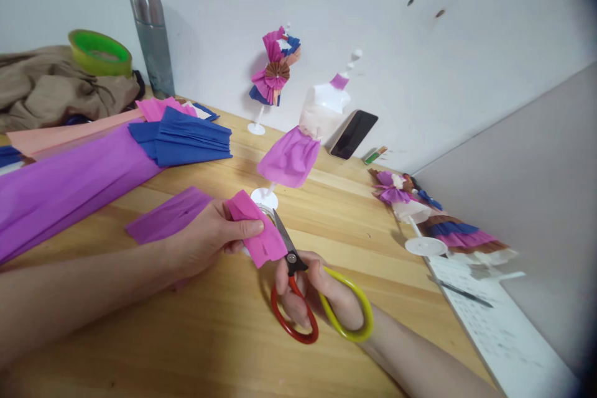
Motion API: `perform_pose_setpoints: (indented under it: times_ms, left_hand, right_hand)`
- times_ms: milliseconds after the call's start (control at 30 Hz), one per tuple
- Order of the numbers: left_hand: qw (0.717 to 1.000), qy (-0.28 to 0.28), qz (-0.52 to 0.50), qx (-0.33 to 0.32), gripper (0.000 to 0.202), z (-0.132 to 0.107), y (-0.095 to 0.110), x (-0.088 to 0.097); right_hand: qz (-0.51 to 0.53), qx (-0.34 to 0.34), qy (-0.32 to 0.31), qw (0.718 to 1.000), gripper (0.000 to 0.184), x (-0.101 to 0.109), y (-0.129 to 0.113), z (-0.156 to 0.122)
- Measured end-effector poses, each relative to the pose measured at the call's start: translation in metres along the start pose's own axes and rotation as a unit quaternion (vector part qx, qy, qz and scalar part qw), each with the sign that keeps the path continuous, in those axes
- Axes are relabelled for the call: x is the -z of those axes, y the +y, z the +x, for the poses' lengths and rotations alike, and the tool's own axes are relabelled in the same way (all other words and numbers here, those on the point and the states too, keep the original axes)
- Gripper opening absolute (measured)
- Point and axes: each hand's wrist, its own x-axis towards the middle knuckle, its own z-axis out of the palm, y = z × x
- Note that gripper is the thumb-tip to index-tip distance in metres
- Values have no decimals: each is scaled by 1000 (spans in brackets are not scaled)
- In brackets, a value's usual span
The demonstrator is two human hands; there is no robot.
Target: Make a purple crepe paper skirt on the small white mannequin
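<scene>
My left hand [208, 239] pinches a folded pink crepe paper piece [257, 231] above the wooden table [186, 336]. Scissors [305, 289] with one red and one yellow loop are gripped by my right hand [317, 295], and their blades point up into the paper's right edge. Just behind the paper stands a small white mannequin [326, 106] wearing a purple paper skirt [289, 158] on a round base. A flat purple paper strip [168, 214] lies under my left wrist.
Long purple crepe paper [60, 186], blue sheets [186, 137] and peach paper [65, 134] lie at the left. A second dressed mannequin [273, 74] stands by the wall, another [433, 224] lies at the right. A phone [353, 134], flask [152, 40], green tape roll [100, 53] and printed sheet [494, 323] sit around.
</scene>
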Motion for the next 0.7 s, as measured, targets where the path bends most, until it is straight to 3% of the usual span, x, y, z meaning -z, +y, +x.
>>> perform_pose_setpoints:
  times_ms: [467, 700]
  left_hand:
    - [999, 19, -37, 20, 32, 2, -2, 0]
    - [999, 23, -35, 25, 32, 1, -1, 1]
  right_hand:
    - [-22, 6, 58, 998, 50, -1, 4, -2]
    - [-38, 9, 58, 998, 51, -2, 6, -2]
